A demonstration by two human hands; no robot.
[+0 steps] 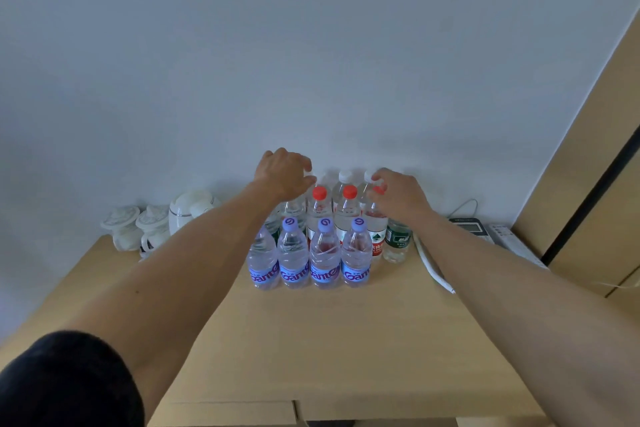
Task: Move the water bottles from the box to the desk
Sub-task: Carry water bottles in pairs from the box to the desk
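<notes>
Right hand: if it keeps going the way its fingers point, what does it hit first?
Probably the white-capped clear plastic bottle in the back row: the right hand has its fingertips at that cap, above the red-capped bottle. Depth is unclear; the white wall lies beyond.

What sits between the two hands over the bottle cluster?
In the head view, between left hand and right hand: two red-capped bottles, with a white-capped bottle behind.
</notes>
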